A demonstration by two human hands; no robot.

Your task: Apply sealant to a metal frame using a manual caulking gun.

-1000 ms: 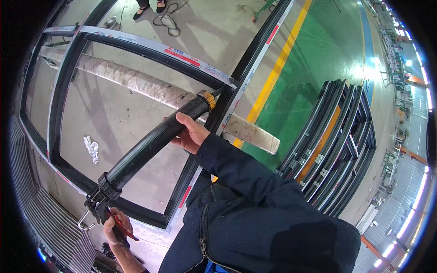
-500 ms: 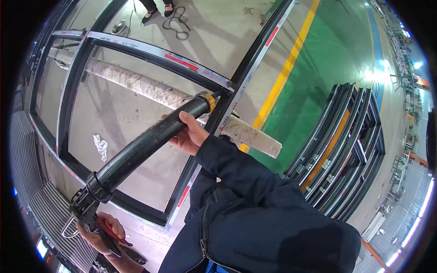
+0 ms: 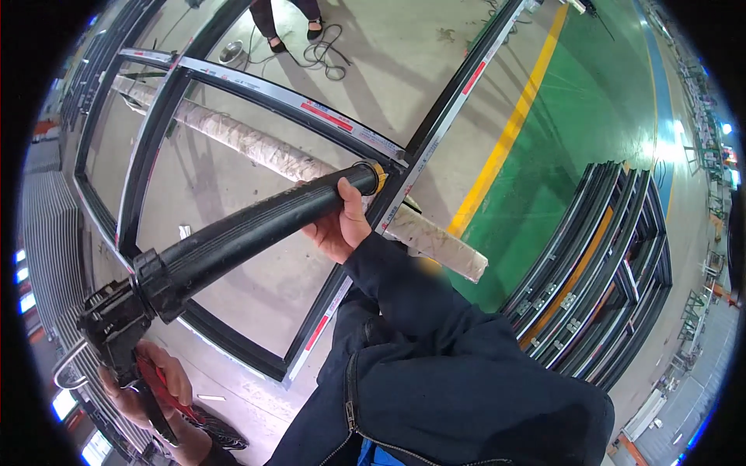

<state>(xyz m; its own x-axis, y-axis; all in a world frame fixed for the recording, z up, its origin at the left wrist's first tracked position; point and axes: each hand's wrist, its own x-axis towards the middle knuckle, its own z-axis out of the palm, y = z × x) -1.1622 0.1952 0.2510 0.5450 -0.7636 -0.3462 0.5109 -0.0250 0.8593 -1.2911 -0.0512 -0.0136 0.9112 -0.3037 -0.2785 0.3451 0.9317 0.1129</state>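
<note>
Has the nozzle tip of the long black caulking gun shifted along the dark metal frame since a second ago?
No. The caulking gun's orange-collared nozzle tip sits at the same joint of the dark metal frame as before; only the camera view shifted.

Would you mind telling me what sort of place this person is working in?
Most likely a factory floor for window or door frames: a large dark metal frame lies under the caulking gun, finished frames are stacked nearby, and the green floor carries a yellow line.

bright, even indoor light | glare on green floor (image 3: 668,147) | fisheye bending, dark rim | centre sharp
</note>
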